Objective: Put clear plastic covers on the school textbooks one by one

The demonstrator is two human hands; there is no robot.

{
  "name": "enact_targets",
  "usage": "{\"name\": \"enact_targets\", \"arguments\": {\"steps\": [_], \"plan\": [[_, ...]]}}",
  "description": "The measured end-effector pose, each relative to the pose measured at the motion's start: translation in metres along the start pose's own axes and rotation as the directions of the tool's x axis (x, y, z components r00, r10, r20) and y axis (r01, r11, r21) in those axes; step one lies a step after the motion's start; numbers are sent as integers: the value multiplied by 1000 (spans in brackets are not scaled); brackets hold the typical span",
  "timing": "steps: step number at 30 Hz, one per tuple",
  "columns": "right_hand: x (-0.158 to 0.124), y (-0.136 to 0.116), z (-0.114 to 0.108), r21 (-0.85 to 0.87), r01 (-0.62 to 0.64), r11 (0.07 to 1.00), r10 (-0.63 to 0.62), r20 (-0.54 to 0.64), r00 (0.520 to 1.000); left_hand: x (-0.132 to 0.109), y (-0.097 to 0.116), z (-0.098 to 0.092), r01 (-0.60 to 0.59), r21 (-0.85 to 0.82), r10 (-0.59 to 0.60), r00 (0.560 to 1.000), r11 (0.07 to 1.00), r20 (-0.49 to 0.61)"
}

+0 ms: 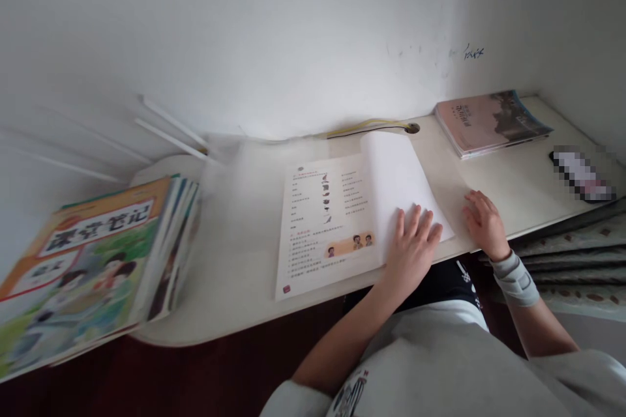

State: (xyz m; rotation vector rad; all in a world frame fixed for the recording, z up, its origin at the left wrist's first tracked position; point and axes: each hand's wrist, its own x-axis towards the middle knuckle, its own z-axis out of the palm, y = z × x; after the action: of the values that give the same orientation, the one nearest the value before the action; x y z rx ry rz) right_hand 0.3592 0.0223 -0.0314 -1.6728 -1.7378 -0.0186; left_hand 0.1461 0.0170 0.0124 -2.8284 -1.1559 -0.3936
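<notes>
An open workbook [313,260] lies flat near the desk's front edge, its left page printed with text, small pictures and an orange strip. A blank white sheet [396,169] covers its right side; whether it is a page of the workbook I cannot tell. My left hand [413,244] rests with spread fingers on the lower part of this white sheet. To the right, my right hand [486,225] lies on the desk by the front edge, fingers slightly apart and holding nothing. A grey band wraps the right wrist.
A stack of books [98,254] with a colourful cover stands at the left end of the white desk [220,300]. At the back right lie pink-covered books [489,120], with a phone [581,176] in front. A yellow cable [372,124] runs along the wall to a desk hole.
</notes>
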Motion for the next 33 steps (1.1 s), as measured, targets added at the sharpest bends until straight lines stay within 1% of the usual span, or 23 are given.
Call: {"name": "enact_targets", "arguments": {"steps": [9,12,15,17,19,25,28,33], "plan": [[-2,-1,2,-107,38,994,-35,29,999,10,8,4,5,16,-5,1000,1000,8],[-2,-2,2,-148,60,987,-54,40,998,9,5,-2,26,8,-26,1000,1000,3],[-2,-4,2,-205,82,975,-71,61,996,2,-2,-13,79,4,-78,997,997,-8],[-2,-5,1,-231,82,969,-66,75,995,-1,-6,-19,107,12,-107,994,994,-6],[-2,-6,1,-238,75,968,-56,84,995,-2,-7,-21,111,26,-112,994,993,-1],[-2,-6,1,-224,67,972,-46,94,994,6,8,-13,50,51,-52,998,997,36],[-2,-7,1,-221,62,973,-45,81,996,9,12,-8,56,54,-58,998,997,36],[-2,-8,1,-213,53,976,-38,70,997,11,13,-3,61,61,-64,996,996,61]]}}
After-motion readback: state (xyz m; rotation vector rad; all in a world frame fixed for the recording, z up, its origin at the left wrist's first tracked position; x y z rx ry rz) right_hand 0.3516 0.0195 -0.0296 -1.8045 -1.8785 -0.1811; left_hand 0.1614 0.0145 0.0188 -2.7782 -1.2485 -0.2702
